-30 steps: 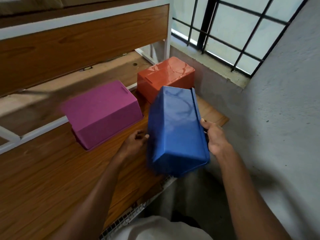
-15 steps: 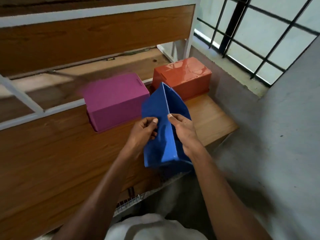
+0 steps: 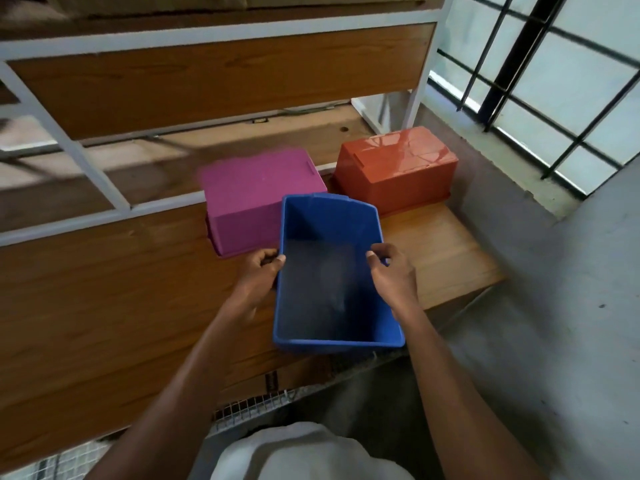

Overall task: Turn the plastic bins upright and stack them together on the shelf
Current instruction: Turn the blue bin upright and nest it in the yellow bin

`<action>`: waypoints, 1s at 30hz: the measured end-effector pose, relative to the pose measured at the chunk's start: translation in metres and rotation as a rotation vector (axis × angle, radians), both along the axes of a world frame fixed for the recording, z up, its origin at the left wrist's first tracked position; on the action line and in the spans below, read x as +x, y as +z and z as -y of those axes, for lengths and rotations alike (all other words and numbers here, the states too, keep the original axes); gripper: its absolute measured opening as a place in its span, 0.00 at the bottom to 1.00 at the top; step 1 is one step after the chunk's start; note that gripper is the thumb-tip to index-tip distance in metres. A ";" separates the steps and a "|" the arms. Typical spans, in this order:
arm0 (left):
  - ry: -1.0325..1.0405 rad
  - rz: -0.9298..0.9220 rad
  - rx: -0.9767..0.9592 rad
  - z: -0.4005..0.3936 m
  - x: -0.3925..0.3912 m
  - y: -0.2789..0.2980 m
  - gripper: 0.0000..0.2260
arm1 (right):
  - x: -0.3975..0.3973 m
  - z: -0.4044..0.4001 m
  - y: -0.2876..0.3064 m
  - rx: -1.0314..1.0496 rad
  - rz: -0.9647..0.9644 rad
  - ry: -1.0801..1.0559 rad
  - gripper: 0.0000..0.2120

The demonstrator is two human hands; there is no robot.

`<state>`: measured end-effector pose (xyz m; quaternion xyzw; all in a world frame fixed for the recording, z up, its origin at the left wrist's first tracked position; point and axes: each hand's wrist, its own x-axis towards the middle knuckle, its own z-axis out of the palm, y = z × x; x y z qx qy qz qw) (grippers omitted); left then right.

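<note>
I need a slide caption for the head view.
Both hands hold the blue bin upright; magenta bin and orange bin remain upside down.

Left hand [image 3: 258,275]: closed over the left long rim of the blue bin [image 3: 329,289], thumb on top of the rim, fingers curled down the outer wall.
Right hand [image 3: 391,271]: gripping the right long rim, fingertips hooked over the edge, palm facing inward.
Arms: both bare forearms reach forward and converge on the bin.
</note>
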<state>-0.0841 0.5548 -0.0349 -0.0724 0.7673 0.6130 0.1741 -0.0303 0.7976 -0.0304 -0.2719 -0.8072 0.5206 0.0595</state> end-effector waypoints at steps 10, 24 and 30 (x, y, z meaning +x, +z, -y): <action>0.026 0.079 -0.003 0.016 0.008 -0.015 0.11 | -0.003 -0.007 -0.010 -0.172 0.187 0.009 0.08; 0.270 0.125 0.101 0.052 0.070 -0.003 0.11 | 0.017 0.014 0.003 -0.292 0.137 0.149 0.10; 0.494 0.077 0.121 0.103 0.128 0.001 0.10 | 0.018 0.064 0.010 -0.348 0.163 0.356 0.10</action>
